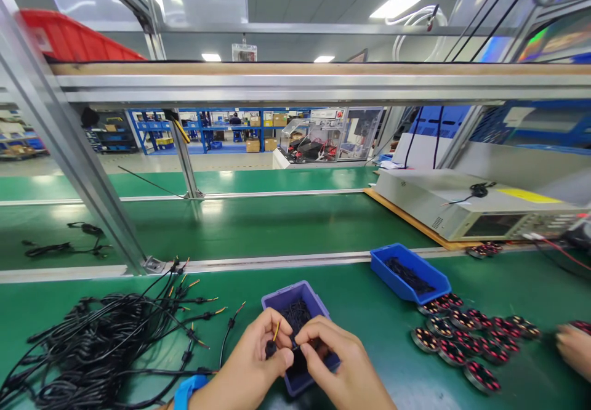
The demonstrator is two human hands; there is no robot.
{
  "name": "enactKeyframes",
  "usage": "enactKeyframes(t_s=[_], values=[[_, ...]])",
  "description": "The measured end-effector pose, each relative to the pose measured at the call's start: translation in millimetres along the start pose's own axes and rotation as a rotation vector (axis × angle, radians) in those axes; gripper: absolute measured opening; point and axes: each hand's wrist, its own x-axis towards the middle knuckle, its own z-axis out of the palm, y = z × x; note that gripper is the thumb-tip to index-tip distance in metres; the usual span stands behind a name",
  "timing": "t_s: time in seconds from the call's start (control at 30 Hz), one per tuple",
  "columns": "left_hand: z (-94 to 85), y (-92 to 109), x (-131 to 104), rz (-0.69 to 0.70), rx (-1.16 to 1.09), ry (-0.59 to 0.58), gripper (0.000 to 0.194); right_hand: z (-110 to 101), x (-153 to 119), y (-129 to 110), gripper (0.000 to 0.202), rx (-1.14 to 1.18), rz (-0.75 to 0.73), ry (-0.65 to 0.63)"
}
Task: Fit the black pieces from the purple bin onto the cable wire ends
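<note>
Over the purple bin (315,302): two bare hands, which I watch through the head camera.

Item, left hand (258,361): grip closed on a dark cable end (270,348), yellow wire (276,331) standing up from it. Risk, I judge: a thumb pressed too hard could bend or strain the thin wire.

Item, right hand (337,354): grip narrow, thumb and forefinger almost meeting; whether anything is between them I cannot tell. Risk: a small piece could slip and be lost among the look-alike black pieces (297,313) inside the purple bin.

Item, left of the purple bin: tangled black cables (83,342), one loose tip near the left wrist. Risk: the blue wristband (187,388) or sleeveless forearm could snag a strand and drag others.

Item, right of the purple bin: blue bin (392,281); beside it, ring-shaped parts (480,376) bunched on the desk (369,342); farther right, another person's hand (572,348), blurred. Risk: a careless reach from either side could knock the rings.
</note>
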Motion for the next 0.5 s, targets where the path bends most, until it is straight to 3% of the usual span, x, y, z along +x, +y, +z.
enactKeyframes(t_s=[0.2, 0.27, 0.4, 0.5], values=[[-4.2, -2, -1, 0.032, -0.025, -0.039, 0.031, -15, 6, 12, 0.021, 0.031, 0.070, -0.043], [-5.3, -5, -2, 0.018, -0.001, -0.142, 0.033, -17, 9, 15, 0.025, -0.150, 0.080, -0.044], [-1.2, -17, -4, 0.099, 0.139, -0.514, 0.043, 0, 15, 21, 0.014, -0.625, -0.043, -0.222], [2.7, -17, -4, 0.132, 0.175, -0.542, 0.045, 20, 19, 29, 0.018, -0.682, -0.070, -0.258]])
